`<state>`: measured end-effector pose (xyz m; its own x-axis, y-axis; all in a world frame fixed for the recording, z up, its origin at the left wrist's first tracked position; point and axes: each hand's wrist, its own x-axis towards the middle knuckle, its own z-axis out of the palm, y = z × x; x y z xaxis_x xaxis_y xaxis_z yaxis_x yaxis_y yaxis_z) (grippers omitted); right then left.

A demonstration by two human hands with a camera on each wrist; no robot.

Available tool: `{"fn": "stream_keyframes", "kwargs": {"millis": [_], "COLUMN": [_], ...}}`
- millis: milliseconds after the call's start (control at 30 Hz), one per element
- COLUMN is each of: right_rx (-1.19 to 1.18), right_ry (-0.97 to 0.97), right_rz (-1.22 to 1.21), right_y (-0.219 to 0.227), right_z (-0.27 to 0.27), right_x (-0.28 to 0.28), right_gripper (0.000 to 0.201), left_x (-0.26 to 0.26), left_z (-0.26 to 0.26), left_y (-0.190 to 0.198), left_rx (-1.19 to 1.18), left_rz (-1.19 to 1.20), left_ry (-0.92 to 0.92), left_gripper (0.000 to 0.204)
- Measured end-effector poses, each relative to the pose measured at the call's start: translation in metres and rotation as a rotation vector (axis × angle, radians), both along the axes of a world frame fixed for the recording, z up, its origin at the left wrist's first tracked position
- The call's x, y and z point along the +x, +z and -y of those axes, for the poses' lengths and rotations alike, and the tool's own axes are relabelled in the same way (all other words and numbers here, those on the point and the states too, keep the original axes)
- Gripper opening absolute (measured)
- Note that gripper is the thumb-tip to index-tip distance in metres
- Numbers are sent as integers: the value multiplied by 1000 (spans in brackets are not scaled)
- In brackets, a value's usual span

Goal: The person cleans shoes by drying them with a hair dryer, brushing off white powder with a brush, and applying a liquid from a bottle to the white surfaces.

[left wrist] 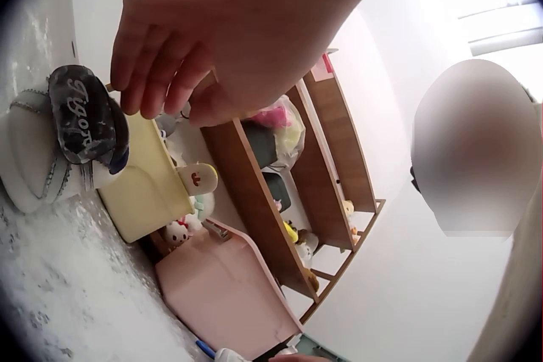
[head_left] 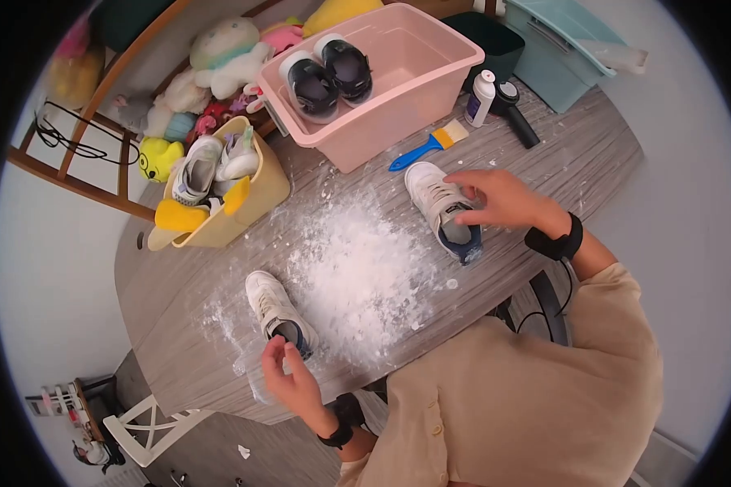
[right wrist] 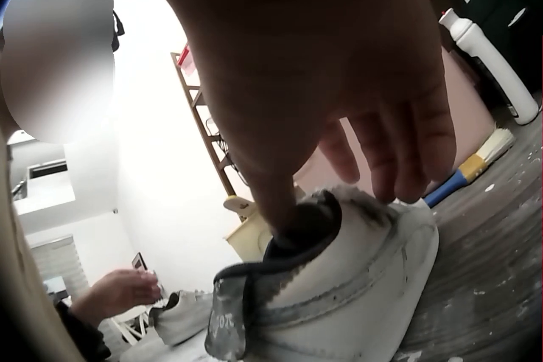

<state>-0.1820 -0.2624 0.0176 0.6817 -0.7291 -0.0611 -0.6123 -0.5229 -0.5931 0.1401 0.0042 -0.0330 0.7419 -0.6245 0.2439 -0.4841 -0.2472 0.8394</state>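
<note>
Two white sneakers with dark heels lie apart on the table, a patch of white powder between them. My left hand [head_left: 294, 388] is by the heel of the left sneaker [head_left: 270, 300], fingers loosely bent and holding nothing. That sneaker's dark heel [left wrist: 83, 116] bears pale lettering in the left wrist view. Over the opening of the right sneaker [head_left: 432, 195] hovers my right hand [head_left: 503, 199], thumb and fingers spread apart. In the right wrist view its thumb overlaps the dark collar, and its fingers reach past the far side of the sneaker [right wrist: 339, 294].
White powder [head_left: 353, 272] covers the table's middle. Behind it stand a pink bin [head_left: 382, 134] holding two dark-fronted shoes and a cream bin [head_left: 260, 195] with shoes. A blue-handled brush [head_left: 418, 152], a white bottle [head_left: 480, 99] and a black-handled tool [head_left: 518, 122] lie back right.
</note>
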Motion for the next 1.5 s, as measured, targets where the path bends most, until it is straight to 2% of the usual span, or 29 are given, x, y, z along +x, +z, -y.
{"fn": "stream_keyframes", "kwargs": {"millis": [100,167,267,367,533,667,767,867,900,1033,1100,1200,1300,1400,1500], "right_rx": [152,-14,-184,-258,-243,-273,-293,-194,-213,-101,-12,148,217,261,268], "right_ry": [-220,-396,-647,-742,-724,-708,-729,-699,-682,-673,-673,-686,-658,-587,-418], "right_rz": [202,238,229,172,110,198,206,293,320,420,474,652,860,987,1067], "right_y": [-10,-21,-39,-49,-48,-60,-71,-81,-83,-80,-75,-54,-29,0,33], "right_z": [23,53,99,123,130,133,139,150,152,149,144,123,96,69,37], "right_x": [-17,-32,-54,-62,-51,-45,-44,-49,-49,-49,-53,-50,-46,-39,-18], "right_gripper": [47,48,60,74,82,80,75,67,54,35,32,27,30,36,46], "left_x": [-7,-8,-6,-4,2,-6,-39,-66,-72,-90,-90,-82,-65,-47,-40], "left_z": [6,11,16,26,40,55,65,76,80,87,83,79,77,75,73], "left_y": [7,7,3,4,-5,-5,10,5,2,-14,-18,-12,2,-1,-10], "left_rx": [207,261,301,407,530,448,295,185,187,172,228,337,545,541,327], "left_rz": [148,258,384,441,469,423,430,428,433,407,438,407,160,-120,-529], "left_ry": [-19,-46,-75,-108,-131,-134,-169,-289,-320,-414,-455,-412,-440,-426,-356], "left_gripper": [23,25,26,25,25,22,19,18,17,19,23,35,48,55,41]}}
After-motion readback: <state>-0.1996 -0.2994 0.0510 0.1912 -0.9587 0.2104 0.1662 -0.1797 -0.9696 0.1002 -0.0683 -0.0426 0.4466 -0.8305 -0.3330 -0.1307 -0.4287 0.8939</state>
